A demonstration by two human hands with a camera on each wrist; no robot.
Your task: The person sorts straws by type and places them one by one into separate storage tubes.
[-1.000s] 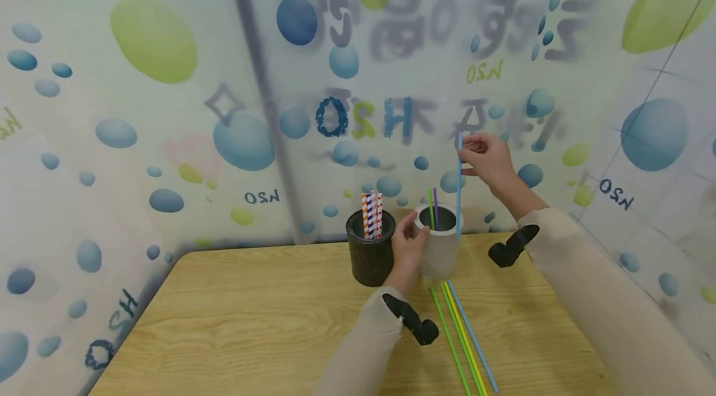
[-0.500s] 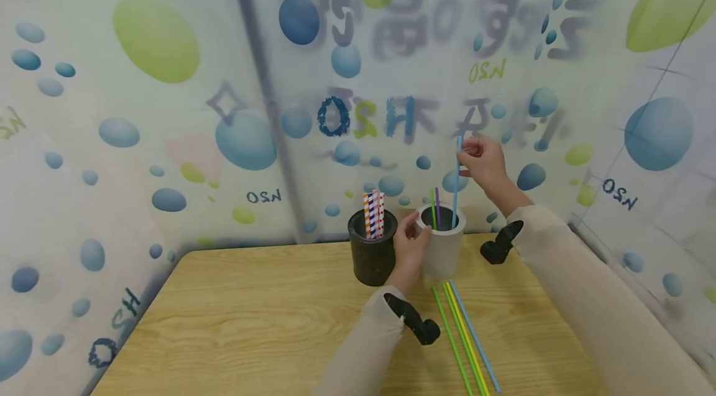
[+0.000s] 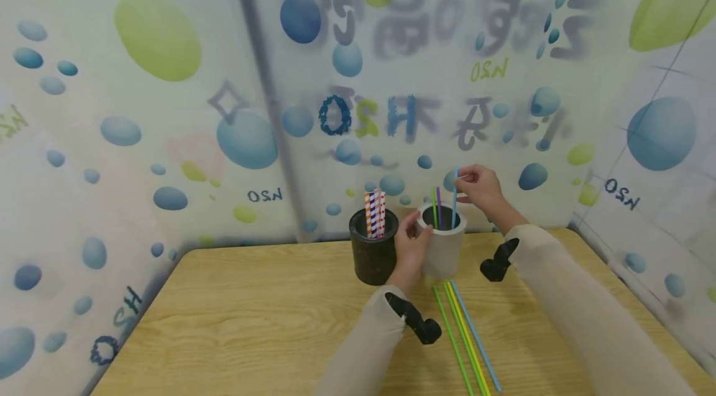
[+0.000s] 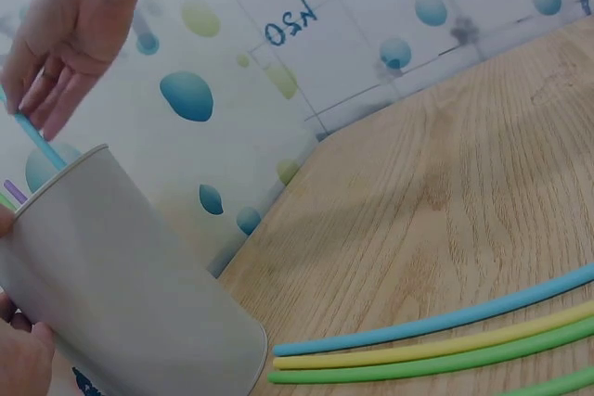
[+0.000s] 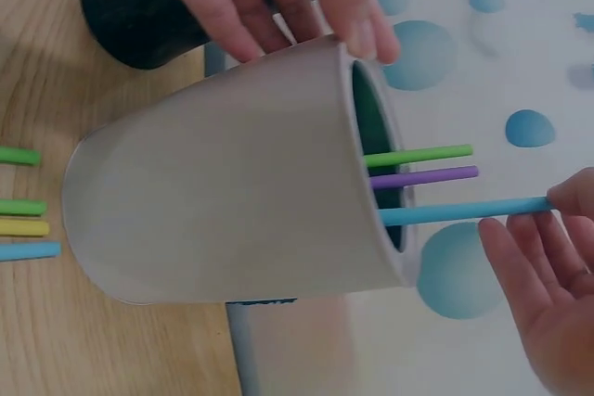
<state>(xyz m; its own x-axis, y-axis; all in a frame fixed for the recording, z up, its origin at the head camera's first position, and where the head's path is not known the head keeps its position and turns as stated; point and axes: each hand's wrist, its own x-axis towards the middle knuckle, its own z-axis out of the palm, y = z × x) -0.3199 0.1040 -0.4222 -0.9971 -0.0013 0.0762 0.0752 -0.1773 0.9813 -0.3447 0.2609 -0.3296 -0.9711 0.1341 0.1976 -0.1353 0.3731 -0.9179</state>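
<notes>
My right hand [image 3: 482, 189] pinches a blue straw [image 5: 464, 210] near its top, and the straw's lower part is hidden inside a white cup [image 3: 444, 253]. A green straw [image 5: 432, 154] and a purple straw [image 5: 436, 176] stand in the same cup. With thumb and fingers, my left hand [image 3: 411, 250] holds the white cup at the left of its rim. On the table in front of the cup lie a blue straw [image 3: 475, 334], a yellow straw [image 4: 445, 340] and green straws [image 3: 452, 340], side by side and pointing toward me.
Left of the white cup stands a black cup [image 3: 373, 262] with several patterned paper straws [image 3: 375, 216] in it. Both cups are near the back edge of the wooden table [image 3: 252, 315], close to a wall sheet [image 3: 184, 209] printed with blue and green drops.
The blue straw has gone from outside the white cup's right rim to inside it. My right hand has come down with it. My left hand stays at the cup.
</notes>
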